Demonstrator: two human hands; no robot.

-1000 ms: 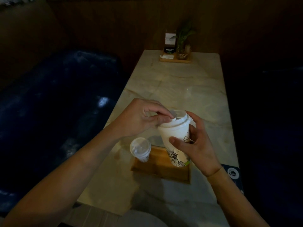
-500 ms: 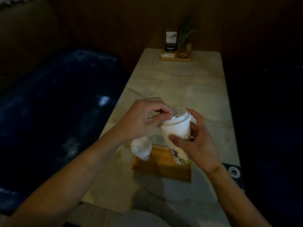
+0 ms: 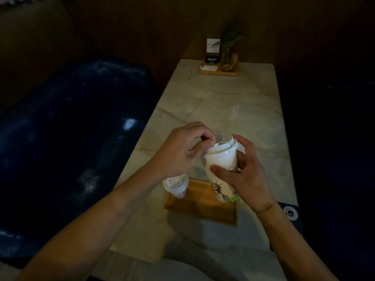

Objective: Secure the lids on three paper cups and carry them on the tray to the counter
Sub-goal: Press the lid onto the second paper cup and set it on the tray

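Fingers of the right hand (image 3: 246, 177) wrap the printed paper cup (image 3: 222, 173), held tilted above the wooden tray (image 3: 199, 207); left hand (image 3: 178, 151) fingertips pinch the white lid (image 3: 223, 146) at its 9 o'clock rim. Lid looks partly seated, not pressed all round. Second lidded cup (image 3: 176, 185) stands at the tray's 9 o'clock edge. Third cup not visible; carrying not begun. Dim light hides the far table (image 3: 233, 102) detail.

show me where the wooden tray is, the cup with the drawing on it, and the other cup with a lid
wooden tray (image 3: 205, 209), head view, bare top surface near its front.
printed cup (image 3: 220, 165), head view, white side wall above the drawing.
lidded cup (image 3: 176, 185), head view, its lid top.
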